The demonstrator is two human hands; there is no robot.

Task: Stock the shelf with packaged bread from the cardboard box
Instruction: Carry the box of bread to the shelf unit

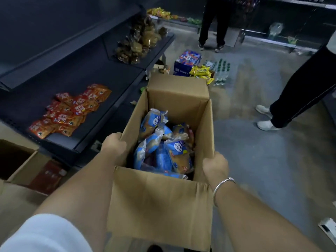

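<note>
Fingers of both hands curl over the top edges of the cardboard box (160, 202): the left hand (114, 144) grips the left wall's rim, knuckles up, its fingertips hidden inside the box; the right hand (215, 165) grips the right wall's rim the same way, thumb side toward the wearer. Both forearms reach forward and down, one on each side of the box, and a silver bracelet (222, 186) circles the right wrist. All four flaps stand open. Inside lies the packaged bread (164, 148), blue-and-clear bags heaped loosely and filling the lower part.

To the left runs the dark shelf (101, 91), its front edge just beside the box's left wall. On it lie red snack packets (70, 110) in a loose cluster and, farther along, brown packaged goods (140, 40). Beyond the box, on the grey floor, stand a blue carton (187, 60), yellow packets (201, 72) and a pack of green-capped bottles (221, 71). Another open cardboard box (20, 160) sits at the lower left. Two other people's legs show, one at the far end of the aisle (212, 24) and one at the right (298, 91).
</note>
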